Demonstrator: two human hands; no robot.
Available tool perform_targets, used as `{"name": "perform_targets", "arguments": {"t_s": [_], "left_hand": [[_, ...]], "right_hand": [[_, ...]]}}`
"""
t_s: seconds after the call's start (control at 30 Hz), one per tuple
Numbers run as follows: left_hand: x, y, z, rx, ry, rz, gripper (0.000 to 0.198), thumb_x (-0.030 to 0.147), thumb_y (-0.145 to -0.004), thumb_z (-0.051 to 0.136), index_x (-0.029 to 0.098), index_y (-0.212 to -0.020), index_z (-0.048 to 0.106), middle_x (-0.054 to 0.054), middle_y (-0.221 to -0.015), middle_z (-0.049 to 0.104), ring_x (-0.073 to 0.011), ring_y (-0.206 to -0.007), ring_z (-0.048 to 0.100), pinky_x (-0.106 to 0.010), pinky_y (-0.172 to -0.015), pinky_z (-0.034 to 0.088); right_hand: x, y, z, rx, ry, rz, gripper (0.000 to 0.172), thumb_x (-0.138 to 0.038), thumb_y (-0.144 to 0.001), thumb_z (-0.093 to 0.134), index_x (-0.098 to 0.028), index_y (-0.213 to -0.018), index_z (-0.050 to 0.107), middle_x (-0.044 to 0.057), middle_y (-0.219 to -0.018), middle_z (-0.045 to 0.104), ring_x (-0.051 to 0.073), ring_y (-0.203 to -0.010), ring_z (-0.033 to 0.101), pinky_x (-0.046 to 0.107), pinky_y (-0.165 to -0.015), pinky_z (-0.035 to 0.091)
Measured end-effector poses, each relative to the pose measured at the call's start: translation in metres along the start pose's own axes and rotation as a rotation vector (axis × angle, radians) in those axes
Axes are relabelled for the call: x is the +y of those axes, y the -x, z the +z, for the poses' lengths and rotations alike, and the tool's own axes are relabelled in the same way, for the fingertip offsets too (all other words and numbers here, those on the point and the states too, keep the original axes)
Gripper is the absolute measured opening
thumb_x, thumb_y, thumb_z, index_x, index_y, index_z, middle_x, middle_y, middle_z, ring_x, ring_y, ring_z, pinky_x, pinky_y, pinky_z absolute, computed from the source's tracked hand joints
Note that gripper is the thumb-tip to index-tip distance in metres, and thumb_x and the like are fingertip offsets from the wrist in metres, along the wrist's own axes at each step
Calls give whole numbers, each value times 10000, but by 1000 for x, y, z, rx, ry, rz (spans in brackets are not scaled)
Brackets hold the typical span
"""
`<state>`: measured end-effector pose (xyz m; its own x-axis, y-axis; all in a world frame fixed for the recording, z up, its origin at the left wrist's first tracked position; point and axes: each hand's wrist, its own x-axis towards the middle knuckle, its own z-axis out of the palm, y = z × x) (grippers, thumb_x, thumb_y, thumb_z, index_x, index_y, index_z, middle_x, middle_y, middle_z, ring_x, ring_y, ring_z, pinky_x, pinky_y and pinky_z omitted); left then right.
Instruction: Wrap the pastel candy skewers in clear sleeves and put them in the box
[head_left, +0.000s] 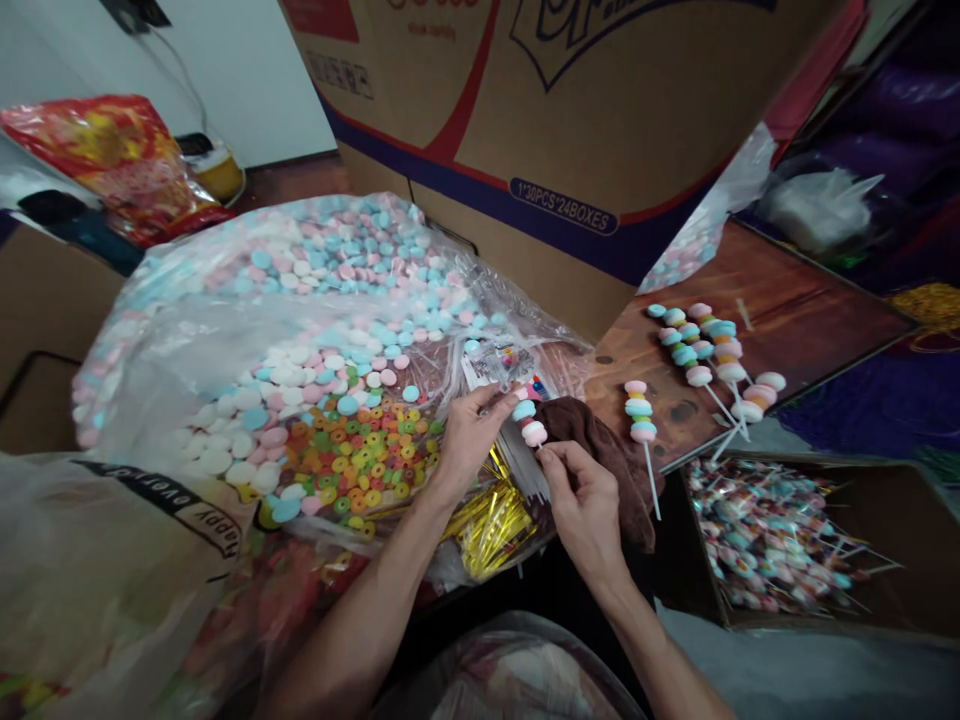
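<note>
In front of me is a candy skewer (529, 424) with pink and blue marshmallow pieces threaded on a white stick. Fingers of my right hand (589, 497) are closed around the stick just below the lowest pink piece. My left hand (474, 430) pinches at the skewer's top end, by a pink and white piece; exactly what lies between thumb and finger is partly hidden. Beneath my hands are gold twist ties (495, 530) and a brown cloth (604, 450). Left of them lie ring-shaped gummies (360, 455) in several colours and loose marshmallows (240, 440).
A large clear bag (300, 240) of marshmallows spreads across the left. Behind it stands a big cardboard box (555, 150). Finished-looking skewers (684, 345) and a single skewer (640, 425) lie on the wooden table (810, 300). An open box (892, 500) at lower right holds many wrapped skewers.
</note>
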<state>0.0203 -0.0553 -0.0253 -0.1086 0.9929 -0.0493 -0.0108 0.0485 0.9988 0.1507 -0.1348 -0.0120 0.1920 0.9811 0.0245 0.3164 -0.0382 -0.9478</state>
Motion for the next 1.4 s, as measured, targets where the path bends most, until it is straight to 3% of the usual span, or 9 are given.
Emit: {"name": "perform_targets", "arguments": {"t_s": [0.17, 0.3, 0.4, 0.53, 0.73, 0.9, 1.07, 1.27, 1.4], "left_hand": [[12, 2, 0, -36, 144, -59, 289, 398, -726, 769, 177, -911, 789, -64, -967, 764, -195, -891, 673, -288, -830, 494], [27, 0, -3, -64, 366, -149, 433, 495, -733, 753, 209, -1059, 751, -82, -990, 749, -183, -878, 670, -267, -757, 503], [34, -2, -8, -9, 385, -179, 486, 561, -786, 680, 242, -1152, 707, -86, -987, 739, -164, -835, 665, -234, -682, 490], [38, -1, -8, 50, 387, -215, 503, 626, -847, 556, 237, -1126, 710, -86, -1010, 722, -146, -794, 652, -217, -636, 470], [40, 10, 10, -45, 592, -259, 528, 650, -899, 427, 256, -1120, 700, -57, -1093, 716, -154, -883, 665, -239, -723, 502], [44, 23, 31, -34, 679, -250, 516, 631, -874, 507, 234, -1142, 700, -71, -1144, 713, -205, -1084, 643, -304, -917, 496], [50, 33, 33, -97, 714, -229, 435, 515, -812, 678, 193, -1100, 723, -94, -1142, 714, -227, -1161, 609, -346, -1021, 434], [45, 35, 13, 154, 707, -328, 228, 290, -664, 840, 155, -804, 721, -37, -858, 744, -128, -781, 680, -237, -725, 495], [39, 34, 10, 300, 700, -276, 279, 257, -589, 877, 152, -765, 688, 13, -727, 699, -85, -638, 633, -229, -681, 495]], "right_hand": [[-2, -6, -2, 20, -16, 2, 276, -373, -918, 510, -161, -777, 617, -26, -648, 514, 114, -593, 420, 237, -566, 347], [-6, -8, -16, 19, -30, -1, 269, -389, -914, 536, -168, -799, 637, -43, -615, 470, 102, -560, 386, 231, -535, 328], [-8, -5, -25, 13, -59, -4, 249, -382, -916, 546, -174, -830, 651, -48, -609, 456, 98, -551, 384, 227, -519, 319], [-8, 2, -26, 55, -109, 17, 235, -372, -907, 559, -175, -809, 640, -46, -615, 446, 93, -555, 374, 220, -503, 299], [-14, -2, -9, 15, -363, 153, 276, -433, -817, 678, -166, -782, 619, -66, -557, 425, 67, -484, 300, 210, -436, 226], [-25, -21, 11, -26, -616, 231, 350, -417, -718, 782, -144, -922, 701, -70, -562, 455, 40, -453, 242, 205, -415, 163], [-33, -37, 17, -35, -808, 311, 301, -368, -662, 822, -136, -807, 696, -100, -482, 369, 29, -422, 198, 210, -408, 121], [-21, -38, 12, 28, -729, 231, 261, -356, -725, 785, -156, -719, 617, -111, -463, 334, 33, -422, 195, 216, -422, 126], [-16, -33, 13, 26, -633, 185, 335, -426, -774, 746, -157, -664, 581, -103, -484, 317, 41, -441, 210, 222, -428, 137]]}}
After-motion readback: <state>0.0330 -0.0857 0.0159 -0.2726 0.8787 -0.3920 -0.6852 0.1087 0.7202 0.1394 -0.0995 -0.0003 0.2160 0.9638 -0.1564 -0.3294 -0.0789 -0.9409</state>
